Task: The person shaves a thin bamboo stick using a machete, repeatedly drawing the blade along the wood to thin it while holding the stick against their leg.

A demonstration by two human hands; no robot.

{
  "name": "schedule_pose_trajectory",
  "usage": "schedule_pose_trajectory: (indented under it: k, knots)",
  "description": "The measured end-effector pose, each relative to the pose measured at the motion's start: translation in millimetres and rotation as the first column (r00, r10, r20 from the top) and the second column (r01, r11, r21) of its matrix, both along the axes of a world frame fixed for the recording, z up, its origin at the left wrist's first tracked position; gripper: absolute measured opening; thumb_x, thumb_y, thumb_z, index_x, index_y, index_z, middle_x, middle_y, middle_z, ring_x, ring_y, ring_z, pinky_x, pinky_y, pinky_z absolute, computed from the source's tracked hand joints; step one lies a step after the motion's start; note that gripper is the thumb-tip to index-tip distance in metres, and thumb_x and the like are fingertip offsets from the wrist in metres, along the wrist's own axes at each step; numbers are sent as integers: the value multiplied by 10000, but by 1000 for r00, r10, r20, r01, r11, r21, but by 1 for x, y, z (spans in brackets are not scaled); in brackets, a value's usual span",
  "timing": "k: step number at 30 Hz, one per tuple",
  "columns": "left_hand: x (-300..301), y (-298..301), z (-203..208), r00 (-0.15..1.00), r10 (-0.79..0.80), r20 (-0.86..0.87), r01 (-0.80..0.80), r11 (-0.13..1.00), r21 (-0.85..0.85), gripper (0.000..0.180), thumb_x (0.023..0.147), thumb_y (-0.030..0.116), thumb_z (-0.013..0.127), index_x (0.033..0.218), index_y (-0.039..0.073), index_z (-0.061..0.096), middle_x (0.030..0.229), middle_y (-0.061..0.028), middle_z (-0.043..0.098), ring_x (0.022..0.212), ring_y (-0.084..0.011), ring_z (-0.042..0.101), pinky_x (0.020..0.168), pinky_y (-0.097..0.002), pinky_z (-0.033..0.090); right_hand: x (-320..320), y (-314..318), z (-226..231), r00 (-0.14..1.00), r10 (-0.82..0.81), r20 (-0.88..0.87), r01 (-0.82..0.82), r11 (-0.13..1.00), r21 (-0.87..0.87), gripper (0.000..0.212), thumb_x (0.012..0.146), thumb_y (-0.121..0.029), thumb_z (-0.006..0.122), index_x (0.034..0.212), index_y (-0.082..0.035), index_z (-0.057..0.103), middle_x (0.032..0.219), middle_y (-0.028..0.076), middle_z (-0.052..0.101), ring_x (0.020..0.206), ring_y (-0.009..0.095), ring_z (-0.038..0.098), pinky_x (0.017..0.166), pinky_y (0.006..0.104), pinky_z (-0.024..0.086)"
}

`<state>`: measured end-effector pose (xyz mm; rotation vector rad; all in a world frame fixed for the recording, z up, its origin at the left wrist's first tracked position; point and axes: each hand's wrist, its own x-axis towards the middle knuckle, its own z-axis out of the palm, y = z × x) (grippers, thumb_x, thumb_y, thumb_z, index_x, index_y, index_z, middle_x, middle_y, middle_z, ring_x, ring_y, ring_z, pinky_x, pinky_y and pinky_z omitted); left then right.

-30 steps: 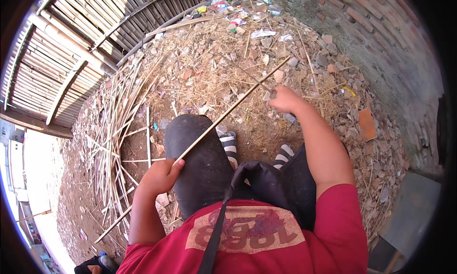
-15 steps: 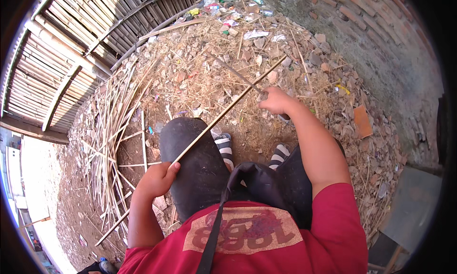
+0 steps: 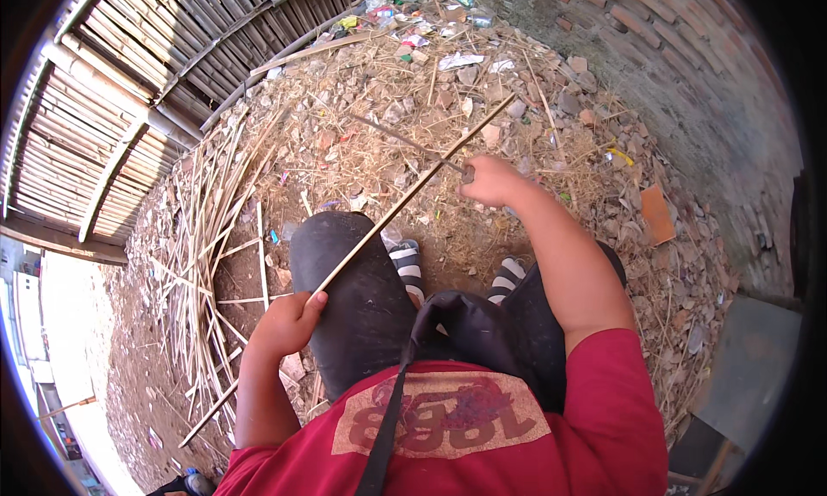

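Observation:
My left hand (image 3: 289, 322) is closed around a long, thin bamboo strip (image 3: 392, 213), beside my left knee. The strip slants over that knee, its far end up and to the right, its near end down by the left forearm. My right hand (image 3: 493, 182) grips the handle of a knife (image 3: 405, 140) with a long, narrow, dark blade. This blade points up and to the left and crosses the strip just beyond the hand; whether its edge bites into the strip I cannot tell. The fingers of the right hand hide most of the handle.
A heap of split bamboo strips (image 3: 202, 276) lies on the ground at left. A bamboo wall (image 3: 112, 108) stands behind it, a brick wall (image 3: 689, 91) at right. Rubble, dry shavings and litter (image 3: 413, 40) cover the ground ahead. An orange tile piece (image 3: 657, 213) lies at right.
My right hand has shifted slightly left, and the knife blade has swung a little flatter, its tip further left. The left hand keeps its hold on the strip almost unmoved.

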<state>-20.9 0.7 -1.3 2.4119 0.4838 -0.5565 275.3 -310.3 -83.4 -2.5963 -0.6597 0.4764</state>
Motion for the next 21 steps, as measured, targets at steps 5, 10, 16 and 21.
schedule_pose_trajectory:
  k: [5,10,16,21]
  knots:
    - [0,1,0,998,-51,24,50,998,23,579,1053,472,482,872,-48,660,751,-266,649,749,-432,660,715,-495,492,-26,18,43,966,257,-24,-258,958,-128,393,757,-321,732,1083,-102,747,997,193,738,956,377,707,871,457,567]
    - [1,-1,4,999,-33,16,32,999,43,567,1055,457,482,876,-49,662,759,-267,649,760,-434,657,719,-502,486,20,-26,-5,984,-112,-139,108,993,-40,485,769,-374,725,1110,-29,723,1080,232,721,1015,398,688,883,447,559]
    - [2,2,-1,997,-56,59,56,998,1,583,1057,466,478,871,-55,663,777,-259,661,767,-415,658,736,-485,492,-11,0,25,998,32,-55,-33,999,-30,357,782,-308,728,1021,-42,723,993,204,725,955,387,692,833,468,556]
    - [4,10,-4,997,-82,13,82,997,-13,591,1058,474,479,865,-52,667,782,-245,666,762,-394,661,736,-476,496,-24,24,33,933,357,-45,-359,930,-82,289,785,-289,720,985,-81,732,922,172,731,905,374,701,811,480,556]
